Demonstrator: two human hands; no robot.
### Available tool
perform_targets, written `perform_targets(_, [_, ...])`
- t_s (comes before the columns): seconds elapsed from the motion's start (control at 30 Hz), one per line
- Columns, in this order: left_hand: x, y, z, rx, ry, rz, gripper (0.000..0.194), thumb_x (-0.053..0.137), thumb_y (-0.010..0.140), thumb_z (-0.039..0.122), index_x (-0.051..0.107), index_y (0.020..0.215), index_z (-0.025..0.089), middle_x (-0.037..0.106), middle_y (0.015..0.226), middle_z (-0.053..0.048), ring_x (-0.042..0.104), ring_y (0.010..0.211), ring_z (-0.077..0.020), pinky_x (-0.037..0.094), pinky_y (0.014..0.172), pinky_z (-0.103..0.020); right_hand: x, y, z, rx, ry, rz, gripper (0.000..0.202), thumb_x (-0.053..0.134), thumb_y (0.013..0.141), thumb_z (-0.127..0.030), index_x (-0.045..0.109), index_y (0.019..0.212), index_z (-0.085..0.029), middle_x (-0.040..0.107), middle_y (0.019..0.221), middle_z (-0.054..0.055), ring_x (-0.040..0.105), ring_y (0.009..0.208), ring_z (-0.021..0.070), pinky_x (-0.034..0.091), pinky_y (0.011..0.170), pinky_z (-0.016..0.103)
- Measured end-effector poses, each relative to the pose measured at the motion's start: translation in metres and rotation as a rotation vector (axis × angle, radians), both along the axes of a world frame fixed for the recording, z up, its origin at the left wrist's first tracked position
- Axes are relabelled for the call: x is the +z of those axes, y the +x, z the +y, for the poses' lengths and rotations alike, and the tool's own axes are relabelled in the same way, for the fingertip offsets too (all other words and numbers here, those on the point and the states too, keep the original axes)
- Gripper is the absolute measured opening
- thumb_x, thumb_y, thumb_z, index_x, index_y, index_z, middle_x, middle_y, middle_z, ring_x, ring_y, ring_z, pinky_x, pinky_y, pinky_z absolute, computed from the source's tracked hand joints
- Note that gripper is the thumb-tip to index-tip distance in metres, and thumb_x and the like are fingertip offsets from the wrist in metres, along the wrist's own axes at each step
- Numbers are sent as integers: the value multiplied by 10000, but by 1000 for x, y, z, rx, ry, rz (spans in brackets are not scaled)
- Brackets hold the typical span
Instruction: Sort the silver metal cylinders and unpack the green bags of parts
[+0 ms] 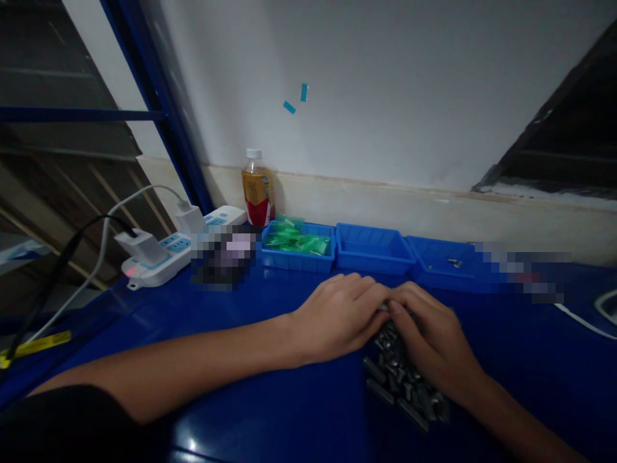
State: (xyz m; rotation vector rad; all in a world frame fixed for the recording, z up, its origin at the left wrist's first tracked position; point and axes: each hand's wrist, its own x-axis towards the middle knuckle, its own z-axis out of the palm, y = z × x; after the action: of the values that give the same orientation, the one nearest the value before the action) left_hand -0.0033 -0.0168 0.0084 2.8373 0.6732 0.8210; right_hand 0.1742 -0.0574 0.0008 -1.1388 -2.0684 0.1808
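My left hand [340, 315] reaches in from the left, its fingers bent and closed. Its fingertips meet those of my right hand [431, 341] above a pile of small metal parts [402, 376]. Between the two hands a small pale edge shows, too hidden to name. The right thumb and fingers are pinched together at that spot. Below them, the pile mixes shiny bits with dark short bars, some lying at its near side. My right hand covers part of this heap.
Along the wall stand a blue bin with green plastic bags [299, 244], a blue bin [373, 243], and another with small metal bits [441, 262]. A drink bottle [258, 190] stands behind. At left lies a power strip [166, 257] with cables, beside a blurred-out object [226, 257].
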Motion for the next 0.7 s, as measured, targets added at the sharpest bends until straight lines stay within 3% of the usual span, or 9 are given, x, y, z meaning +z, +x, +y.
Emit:
perform_targets(0.13, [-7,-2,3,-20,-96,-122,233,379,945,273,535,1030,123,643,951,-84,579,830,-159,479,751,-279,-2,1,2,-24,1,-33,239,378,946,-231,496,741,-192,520,698,9,517,660,138,388,602,266])
perform_targets(0.23, [-11,-4,5,9,-236,-210,207,412,938,263,570,987,138,660,933,-63,599,826,-144,473,752,-251,-8,3,3,-72,53,-47,89,469,908,-242,523,946,-183,559,797,25,550,732,154,414,643,270])
perform_targets(0.33, [-12,-3,6,80,-393,-249,228,418,935,270,606,896,146,670,834,-34,613,762,-130,461,693,-224,-13,4,4,-53,128,-81,214,550,862,-229,488,1059,-175,567,880,43,554,803,167,428,695,275])
perform_targets(0.5, [-10,-3,0,93,-588,-260,283,419,934,309,614,819,140,652,718,-7,602,663,-106,426,606,-190,-13,3,3,13,170,-156,78,516,877,-184,497,952,-181,539,843,40,520,764,163,405,677,284])
perform_targets(0.6, [-9,-3,-3,77,-609,-266,285,410,936,308,607,819,138,646,727,-7,599,681,-105,424,620,-190,-11,1,2,16,185,-182,23,505,881,-198,509,889,-177,526,810,43,503,746,172,389,658,298])
perform_targets(0.7, [-9,-5,-5,68,-580,-291,238,417,929,308,585,944,139,644,779,-15,587,693,-108,426,619,-197,-10,1,2,4,175,-182,118,455,904,-200,513,805,-176,516,765,43,496,728,174,381,650,304])
